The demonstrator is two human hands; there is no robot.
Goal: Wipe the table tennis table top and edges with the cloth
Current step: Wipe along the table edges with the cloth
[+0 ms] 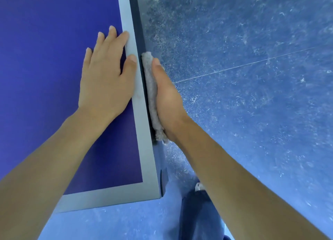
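The left grip (106,74) is laid flat on the blue bench (45,59) at about 9 o'clock from the centre. Its fingers are straight and spread, and the forefinger and thumb reach onto the grey border stripe (139,102). Just beside it, toward 3 o'clock, the grey cloth (151,88) is pressed against the bench's dark side edge (139,32) by the right grip (167,99). Only the thumb, lying straight along the cloth, and the side of the palm are seen. The other fingers are hidden below the hand, so whether they curl round the cloth cannot be told. Much of the cloth is covered as well. Both forearms are cut off by the lower frame. At 6 o'clock a blue trouser leg (196,214) and a shoe (199,186) are partly hidden by the right forearm, above the scuffed blue floor (252,95).
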